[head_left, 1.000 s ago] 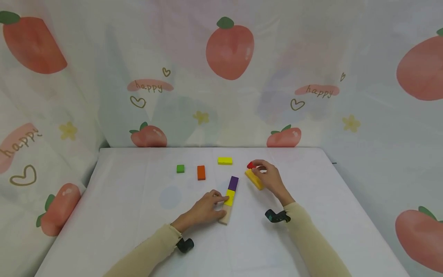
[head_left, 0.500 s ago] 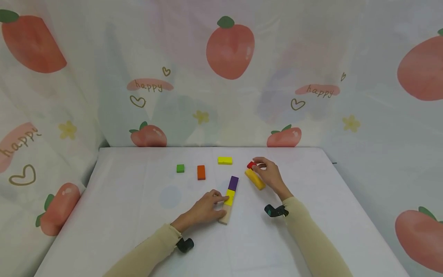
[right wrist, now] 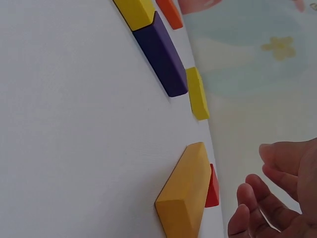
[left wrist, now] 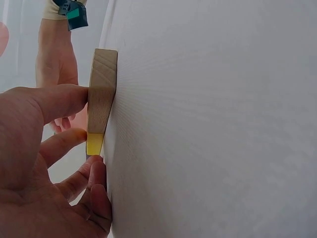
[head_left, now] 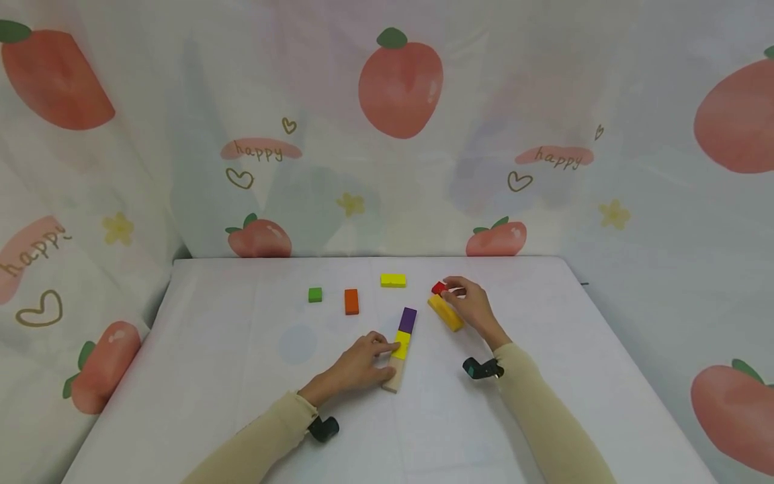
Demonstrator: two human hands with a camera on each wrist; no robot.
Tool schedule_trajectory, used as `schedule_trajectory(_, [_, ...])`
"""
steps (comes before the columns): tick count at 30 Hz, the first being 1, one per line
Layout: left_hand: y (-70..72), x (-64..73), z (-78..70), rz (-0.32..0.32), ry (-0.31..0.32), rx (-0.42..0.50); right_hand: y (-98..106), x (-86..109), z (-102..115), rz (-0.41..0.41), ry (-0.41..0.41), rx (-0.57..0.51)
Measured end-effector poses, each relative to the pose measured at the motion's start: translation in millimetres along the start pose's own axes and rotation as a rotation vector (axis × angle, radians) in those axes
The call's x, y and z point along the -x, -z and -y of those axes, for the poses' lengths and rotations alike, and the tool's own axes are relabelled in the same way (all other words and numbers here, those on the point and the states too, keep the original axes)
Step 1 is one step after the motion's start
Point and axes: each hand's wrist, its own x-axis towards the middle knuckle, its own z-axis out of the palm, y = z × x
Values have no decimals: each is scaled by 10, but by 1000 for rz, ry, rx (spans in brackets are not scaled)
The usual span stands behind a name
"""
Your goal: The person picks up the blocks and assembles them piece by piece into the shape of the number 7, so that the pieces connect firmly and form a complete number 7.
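Observation:
In the head view, my left hand (head_left: 361,361) rests at a line of three blocks. Its thumb touches the bare wooden block (head_left: 394,375), and its index finger touches the yellow block (head_left: 402,345). A purple block (head_left: 408,320) lies at the far end of that line. My right hand (head_left: 474,309) hovers beside a small red block (head_left: 438,288) and a longer orange-yellow block (head_left: 444,312), which lie end to side. In the right wrist view, the fingers are loosely bent, apart from the red block (right wrist: 212,187) and holding nothing.
Further back on the white table (head_left: 242,403) lie a green block (head_left: 315,295), an orange block (head_left: 352,302) and another yellow block (head_left: 393,281). A fruit-patterned curtain (head_left: 387,181) stands behind the table's far edge.
My right hand has shifted slightly, showing more of the red block and the near end of the orange-yellow one. My left hand and its line of blocks have stayed put.

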Motion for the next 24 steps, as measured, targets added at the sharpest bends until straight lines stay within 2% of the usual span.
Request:
schedule_trajectory(9, [-13,1,1,-7,-1,-8,-12,83,-101,42,-36,32])
schedule_trajectory(24, [-12,-10,7,-4,0,6,-63,99,-242,91,-122,105])
